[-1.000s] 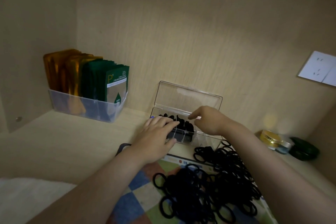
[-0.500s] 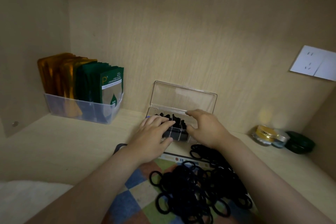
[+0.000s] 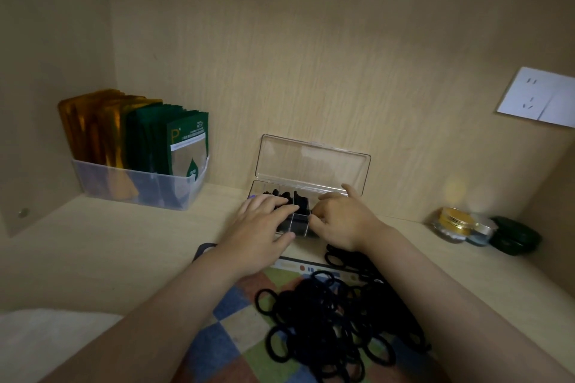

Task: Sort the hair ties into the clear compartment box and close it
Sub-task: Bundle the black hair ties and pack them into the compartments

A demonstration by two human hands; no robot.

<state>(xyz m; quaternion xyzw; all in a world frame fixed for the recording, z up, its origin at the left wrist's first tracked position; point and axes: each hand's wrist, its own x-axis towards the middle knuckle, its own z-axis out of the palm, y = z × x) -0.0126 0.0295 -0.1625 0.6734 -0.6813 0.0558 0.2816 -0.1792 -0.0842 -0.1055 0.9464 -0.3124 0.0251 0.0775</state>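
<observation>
The main risk I judge from here is the compartment box [image 3: 300,225] sliding. It is light clear plastic, and both hands bear on its front half, so a hard push could drive it into the back wall or rock it on its hinge side. The hair ties [image 3: 284,196] already in the left cells stand above the dividers. Released too soon, they could spring out, and an overfull cell would probably keep the lid [image 3: 314,165] from latching. Black ties in this dim light are also easy to miss or snag.

My left hand [image 3: 264,227] lies flat over the left cells, its fingers [image 3: 273,207] straight and close together, pressing the ties down. My right hand [image 3: 339,224] sits at the box's front right, forefinger stretched toward the back. Its other fingers [image 3: 317,216] are curled at the rim. I cannot tell whether they pinch a tie or the wall.

The box sits at the middle of the table's back edge, its lid upright against the wall. It is glossy and see-through, its left cells dark with ties, and the right cells seem nearly bare. The loose pile [image 3: 326,320] lies at the near edge on a checked mat [image 3: 217,336]: thin black loops, tangled and overlapping, far more than the box now holds.
</observation>
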